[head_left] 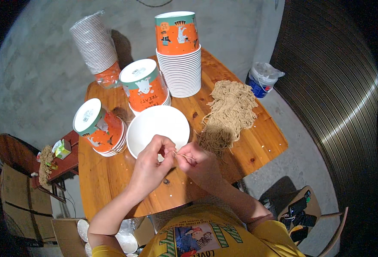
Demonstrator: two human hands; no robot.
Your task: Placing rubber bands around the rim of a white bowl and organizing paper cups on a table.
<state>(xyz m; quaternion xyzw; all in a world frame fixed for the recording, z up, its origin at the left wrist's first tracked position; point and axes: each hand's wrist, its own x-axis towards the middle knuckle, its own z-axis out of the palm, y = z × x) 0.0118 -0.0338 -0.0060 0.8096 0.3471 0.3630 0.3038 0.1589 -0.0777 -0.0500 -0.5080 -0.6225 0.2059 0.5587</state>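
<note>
My left hand [151,165] and my right hand [195,160] meet over the near edge of a white paper bowl [154,122] on the wooden table [107,180]. Both pinch a thin tan string [184,156] between their fingertips. A loose pile of the same tan strings [229,113] lies on the table to the right of the bowl, just beyond my right hand.
Stacks of orange paper bowls stand behind the white one: a tall upright stack [179,55], a tilted stack [146,85] and another on its side [99,128]. A wrapped stack [95,45] leans at the back left. A blue bucket [262,79] and a bag [298,210] sit on the floor.
</note>
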